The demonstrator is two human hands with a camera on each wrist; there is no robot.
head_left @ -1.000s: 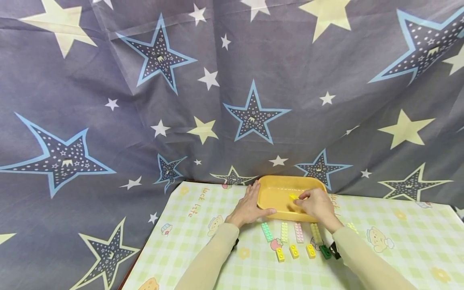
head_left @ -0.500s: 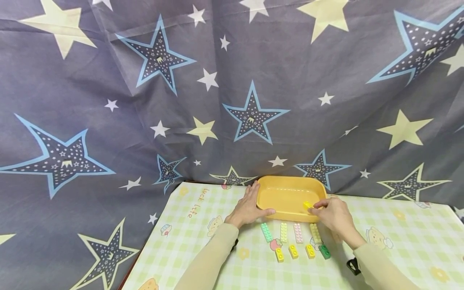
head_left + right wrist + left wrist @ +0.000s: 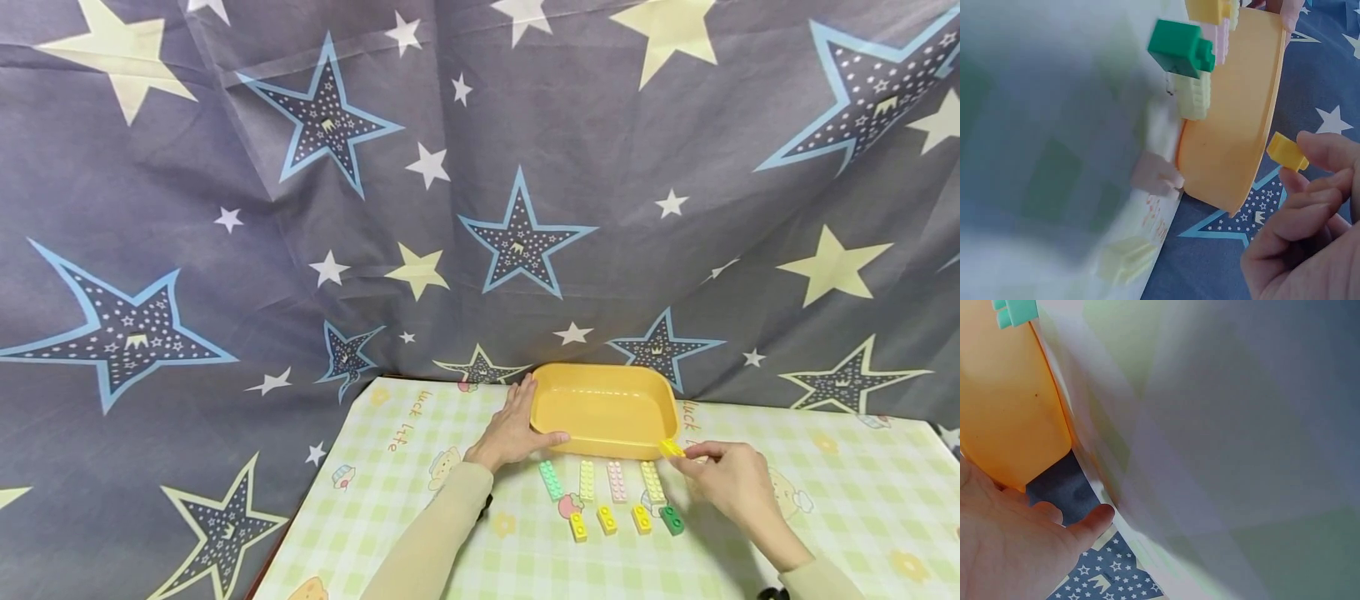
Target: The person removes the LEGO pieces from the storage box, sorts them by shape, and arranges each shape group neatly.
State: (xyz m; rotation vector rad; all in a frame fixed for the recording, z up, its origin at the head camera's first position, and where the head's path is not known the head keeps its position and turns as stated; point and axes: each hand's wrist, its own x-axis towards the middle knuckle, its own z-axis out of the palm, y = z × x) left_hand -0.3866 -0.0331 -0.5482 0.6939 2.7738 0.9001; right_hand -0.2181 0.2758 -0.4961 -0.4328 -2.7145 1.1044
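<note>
My right hand (image 3: 727, 479) pinches a small yellow toy brick (image 3: 671, 448) between thumb and fingertips, by the front right corner of an orange-yellow plastic tub (image 3: 600, 450). In the right wrist view the yellow brick (image 3: 1288, 152) shows studs on one end, and the tub (image 3: 1229, 119) is beside it. My left hand (image 3: 513, 425) rests against the tub's left side, fingers straight along it and thumb stretched along its front. The left wrist view has that hand (image 3: 1010, 544) at the tub's edge. Nothing lies inside the tub.
Before the tub stand long bricks: mint (image 3: 551, 481), pink (image 3: 617, 481) and two pale yellow. Nearer are several small yellow bricks (image 3: 607, 520) and a dark green one (image 3: 672, 520). A pinkish brick (image 3: 1157, 175) lies right of the row. A starry curtain (image 3: 480, 208) hangs behind.
My right hand has lifted the yellow brick out of the tub, moving right and toward me past its front right corner. My left hand stays at the tub's left side.
</note>
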